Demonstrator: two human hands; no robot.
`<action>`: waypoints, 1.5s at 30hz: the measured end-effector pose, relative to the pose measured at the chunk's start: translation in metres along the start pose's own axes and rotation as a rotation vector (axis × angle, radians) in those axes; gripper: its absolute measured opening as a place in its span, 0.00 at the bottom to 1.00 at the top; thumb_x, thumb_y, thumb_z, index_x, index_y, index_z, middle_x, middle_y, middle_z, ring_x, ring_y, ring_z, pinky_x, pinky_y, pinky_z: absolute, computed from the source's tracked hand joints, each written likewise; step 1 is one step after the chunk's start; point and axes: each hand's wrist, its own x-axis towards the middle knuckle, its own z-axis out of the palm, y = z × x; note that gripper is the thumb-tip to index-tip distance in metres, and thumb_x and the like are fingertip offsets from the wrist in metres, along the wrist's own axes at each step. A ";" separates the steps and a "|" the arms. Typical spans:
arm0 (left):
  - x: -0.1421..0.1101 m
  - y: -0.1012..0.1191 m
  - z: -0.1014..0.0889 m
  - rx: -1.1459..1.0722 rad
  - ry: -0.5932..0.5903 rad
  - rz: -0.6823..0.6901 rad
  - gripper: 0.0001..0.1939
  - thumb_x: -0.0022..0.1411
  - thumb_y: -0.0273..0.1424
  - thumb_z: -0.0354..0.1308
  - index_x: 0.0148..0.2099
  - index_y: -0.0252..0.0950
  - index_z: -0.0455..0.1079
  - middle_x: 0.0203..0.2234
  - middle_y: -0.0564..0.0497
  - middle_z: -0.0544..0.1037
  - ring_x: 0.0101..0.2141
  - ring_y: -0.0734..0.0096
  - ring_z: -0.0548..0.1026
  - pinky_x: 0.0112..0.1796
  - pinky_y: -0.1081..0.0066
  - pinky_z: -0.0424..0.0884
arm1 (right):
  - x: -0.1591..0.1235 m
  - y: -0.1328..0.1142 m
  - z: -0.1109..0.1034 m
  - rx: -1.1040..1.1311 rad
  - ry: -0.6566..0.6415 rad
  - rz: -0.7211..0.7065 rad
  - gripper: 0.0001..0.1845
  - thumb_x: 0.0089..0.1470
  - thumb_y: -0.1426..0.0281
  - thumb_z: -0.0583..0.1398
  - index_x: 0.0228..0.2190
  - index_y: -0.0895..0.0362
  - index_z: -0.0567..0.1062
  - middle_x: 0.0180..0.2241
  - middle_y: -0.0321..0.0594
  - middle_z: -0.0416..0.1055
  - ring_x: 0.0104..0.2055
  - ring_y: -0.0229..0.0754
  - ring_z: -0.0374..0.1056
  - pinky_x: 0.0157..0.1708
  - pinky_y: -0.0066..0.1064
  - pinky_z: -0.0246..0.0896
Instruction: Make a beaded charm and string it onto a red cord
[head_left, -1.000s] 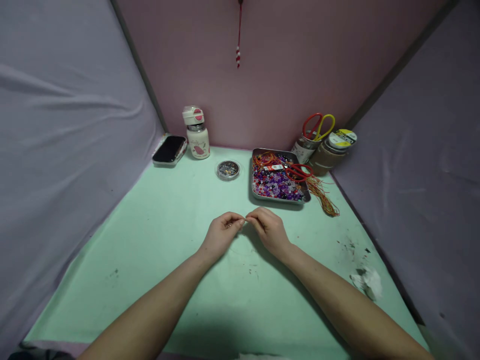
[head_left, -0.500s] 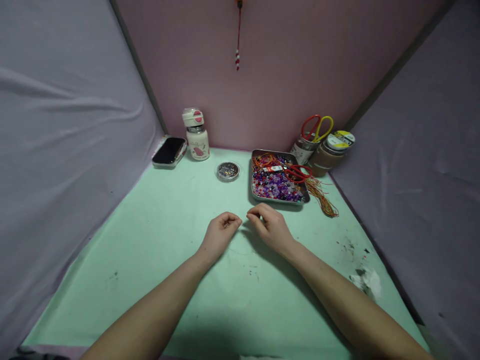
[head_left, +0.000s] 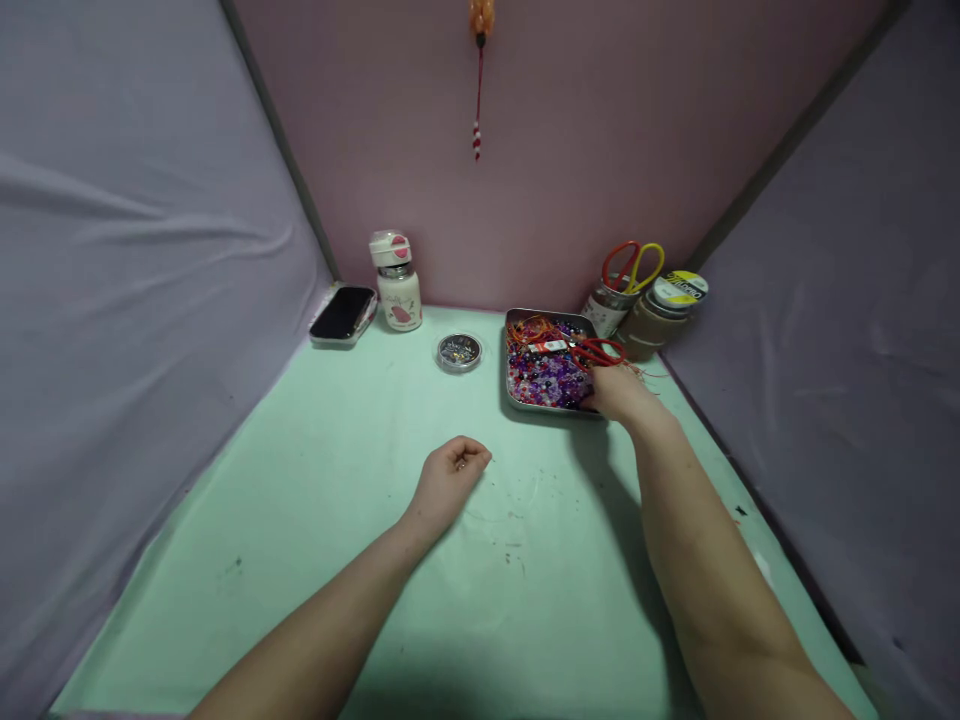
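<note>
My left hand (head_left: 450, 478) is closed in a pinch above the table, thumb against forefinger. A thin clear thread (head_left: 487, 517) curves faintly over the cloth beside it, and small shiny bits show inside the curled fingers. My right hand (head_left: 616, 392) reaches into the front right corner of a metal tray (head_left: 551, 409). Its fingertips are down among purple, red, dark and clear beads (head_left: 544, 380), so I cannot see what they grasp. Red-handled scissors (head_left: 600, 352) lie on the beads just behind this hand, alongside orange cord (head_left: 534, 328).
Left of the tray sits a round clear case (head_left: 459, 352). Farther back stand a white bottle (head_left: 400, 295) and a phone (head_left: 343, 314). Behind the tray are a jar with scissors (head_left: 606, 308) and a brown jar with a yellow-edged spool (head_left: 679, 290) on top. A beaded pendant (head_left: 477, 135) hangs above.
My right hand has left its place beside the left hand and moved right and forward into the bead tray. The left hand keeps its pinch in nearly the same spot. The view has tilted slightly up.
</note>
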 end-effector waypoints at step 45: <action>0.001 0.004 0.002 0.083 -0.009 -0.024 0.11 0.54 0.39 0.57 0.32 0.36 0.71 0.27 0.52 0.74 0.30 0.70 0.69 0.32 0.72 0.63 | 0.028 -0.010 0.008 0.126 -0.060 -0.087 0.24 0.56 0.65 0.56 0.51 0.66 0.68 0.53 0.60 0.67 0.55 0.53 0.64 0.52 0.36 0.57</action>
